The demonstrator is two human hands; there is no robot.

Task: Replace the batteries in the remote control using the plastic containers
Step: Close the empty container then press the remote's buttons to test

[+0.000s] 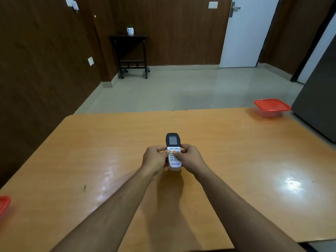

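Observation:
A white remote control [173, 142] with a dark screen end is held face up above the middle of the orange wooden table [236, 151]. My left hand [154, 159] grips its left side and my right hand [190, 157] grips its right side, both thumbs resting on the buttons. A clear plastic container with a red lid [271, 107] stands at the table's far right corner. Another red-lidded container [4, 203] shows partly at the left edge. No batteries are visible.
A dark grey cabinet [320, 99] stands right of the table. Beyond the table lies grey floor, with a black side table [130, 51] carrying a small white pot against the brown wall, and a white door [249, 31] at the back right.

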